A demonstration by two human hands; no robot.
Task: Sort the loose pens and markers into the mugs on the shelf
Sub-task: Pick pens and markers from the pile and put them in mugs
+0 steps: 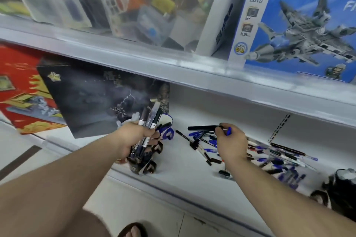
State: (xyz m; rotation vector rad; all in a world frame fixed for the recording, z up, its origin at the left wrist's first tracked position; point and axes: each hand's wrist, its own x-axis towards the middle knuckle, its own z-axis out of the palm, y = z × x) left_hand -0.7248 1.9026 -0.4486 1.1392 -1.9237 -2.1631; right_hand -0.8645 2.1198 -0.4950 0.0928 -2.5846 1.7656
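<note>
1. Left hand [134, 137] fisted round a bundle of markers [149, 121], caps up, held over a black-and-white mug [143, 163] right under it; likely collecting a batch so they drop in together.
2. Blue-and-white mug [167, 129] just behind and right of left hand, partly hidden by the bundle.
3. Right hand [230, 140] pinching a black marker [204, 127] by one end, level, lifted off the pile; something small and blue at the fingertips too, unclear what.
4. Loose pens and markers [269, 158] scattered on the shelf [183, 161] under and right of right hand, blue and black caps mixed; most still unsorted.
5. Third dark mug [341, 188] far right of right hand, near shelf edge; contents not visible.
6. Readable text: "2010" on blue jet box [300, 25], upper shelf above right hand; other print there too blurred.
7. Marker barrel labels in left hand illegible.
8. Dark storm box [92, 94] and red box [19, 86] behind and left of left hand; writing unreadable.
</note>
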